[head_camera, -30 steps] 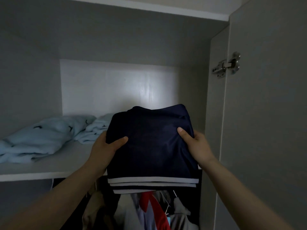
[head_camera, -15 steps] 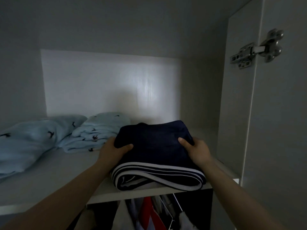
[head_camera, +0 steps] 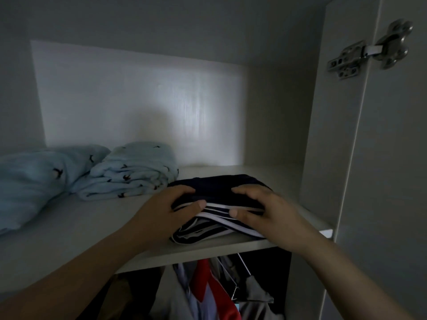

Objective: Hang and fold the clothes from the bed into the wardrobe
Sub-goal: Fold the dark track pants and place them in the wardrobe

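Observation:
A folded navy garment point(head_camera: 217, 184) with white stripes along its near edge lies on the white wardrobe shelf point(head_camera: 69, 229), toward the right side. My left hand point(head_camera: 165, 210) grips its left front part, fingers curled over the top and thumb against the striped edge. My right hand point(head_camera: 262, 212) grips the right front part the same way. The garment's near folds sit close to the shelf's front edge.
Two folded light blue patterned clothes point(head_camera: 134, 172) point(head_camera: 34, 181) lie on the shelf to the left. Clothes on hangers point(head_camera: 208, 287) hang below the shelf. The open wardrobe door with a metal hinge point(head_camera: 369, 54) stands at the right.
The navy garment has gone from held up in front of the shelf to lying on it. My hands have slid from its sides to its top front edge.

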